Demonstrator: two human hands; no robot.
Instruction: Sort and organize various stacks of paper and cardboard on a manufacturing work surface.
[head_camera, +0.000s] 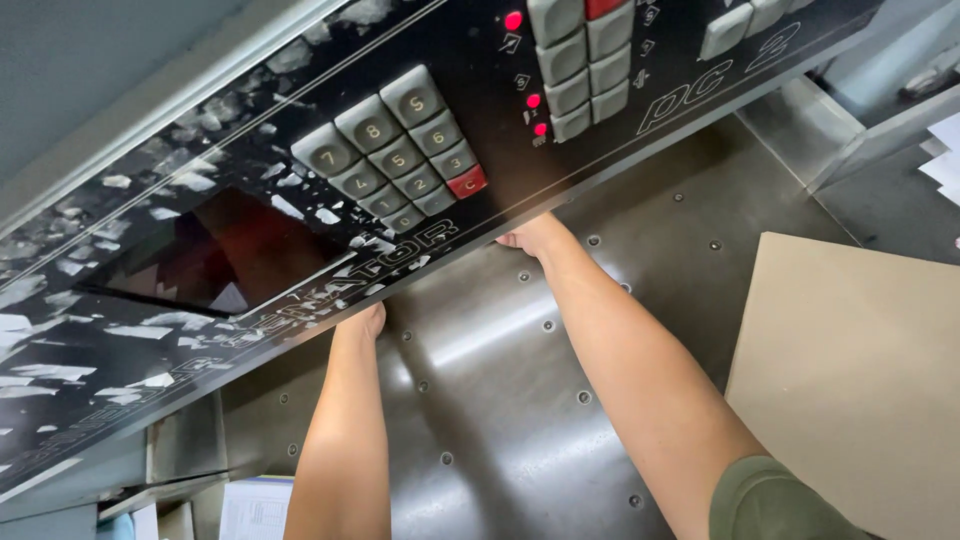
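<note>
Head view. Control panel (400, 200): black, grey keypad, fixed overhead. Left hand (362, 322) and right hand (530, 238) reach beneath its front edge, fingers hidden; grip cannot be told. Below it: steel counter (500, 400), likely slick, rigid. Right of panel: stiff tan board (850, 370), probably best gripped at its edges.

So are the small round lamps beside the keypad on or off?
On. Three small red lamps on the black control panel glow bright. Both hands, left hand and right hand, reach under its front edge.
</note>
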